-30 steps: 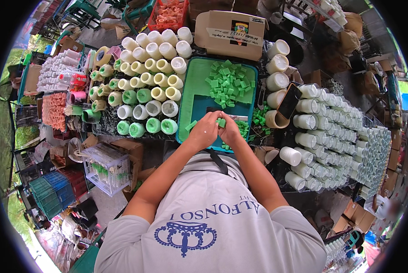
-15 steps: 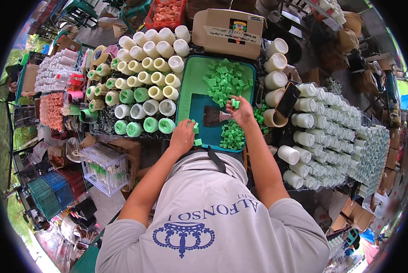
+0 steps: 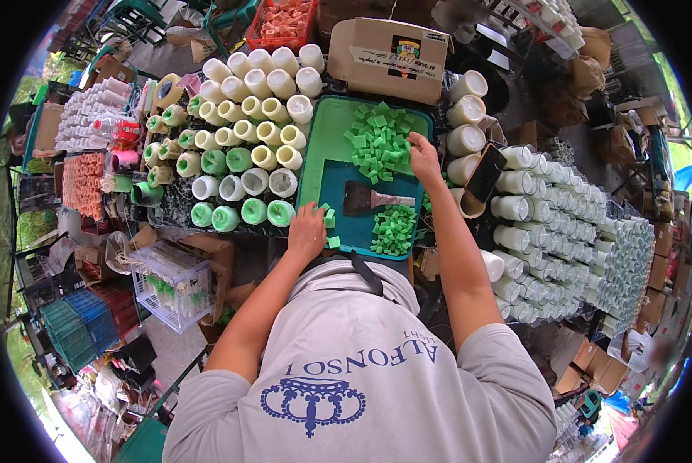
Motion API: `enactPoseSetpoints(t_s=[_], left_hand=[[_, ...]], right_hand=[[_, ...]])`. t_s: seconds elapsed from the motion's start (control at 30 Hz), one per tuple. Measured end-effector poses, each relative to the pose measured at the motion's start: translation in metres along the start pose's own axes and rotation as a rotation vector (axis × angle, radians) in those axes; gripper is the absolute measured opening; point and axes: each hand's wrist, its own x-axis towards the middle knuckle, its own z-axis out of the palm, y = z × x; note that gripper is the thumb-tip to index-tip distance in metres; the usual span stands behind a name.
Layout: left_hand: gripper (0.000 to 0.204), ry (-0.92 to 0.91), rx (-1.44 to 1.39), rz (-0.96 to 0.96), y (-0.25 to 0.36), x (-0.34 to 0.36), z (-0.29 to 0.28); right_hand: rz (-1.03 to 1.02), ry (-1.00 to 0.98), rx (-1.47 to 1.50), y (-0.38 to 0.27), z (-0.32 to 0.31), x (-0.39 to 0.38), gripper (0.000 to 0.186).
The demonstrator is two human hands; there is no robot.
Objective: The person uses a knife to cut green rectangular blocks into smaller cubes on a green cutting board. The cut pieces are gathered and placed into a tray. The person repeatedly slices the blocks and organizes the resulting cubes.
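A green and teal tray (image 3: 313,147) lies in front of me. A large heap of green cubes (image 3: 378,139) fills its far right part, and a smaller heap of little green pieces (image 3: 393,229) lies near its front. Between them rests a scraper (image 3: 359,198) with a dark wide blade and pale handle. My right hand (image 3: 425,160) is at the right edge of the large heap, fingers bent together; what they hold is hidden. My left hand (image 3: 307,231) lies over the tray's left rim with fingers apart, beside a few loose cubes (image 3: 329,219).
Rows of cream, white and green candle-like cylinders (image 3: 253,131) stand left of the tray. White-filled glasses (image 3: 531,208) crowd the right side, next to a phone-like dark slab (image 3: 486,171). A cardboard box (image 3: 388,58) and a red crate (image 3: 280,23) sit beyond the tray.
My right hand has moved away from me to the large heap and turned over; the green cubes seen in its fingers are now out of sight. My left hand has barely moved.
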Motion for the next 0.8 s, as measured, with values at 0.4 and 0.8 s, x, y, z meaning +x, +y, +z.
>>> enactPoseSetpoints(t_s=[0.4,0.8], left_hand=[[0.048,0.069,-0.076,-0.050,-0.009,-0.005,0.014],[0.044,0.043,-0.140,-0.203,-0.005,-0.010,0.021]], right_hand=[[-0.261,-0.135,-0.288,-0.039,0.034,-0.111,0.029],[-0.885,-0.504,-0.675,-0.008,0.131,-0.164,0.054]])
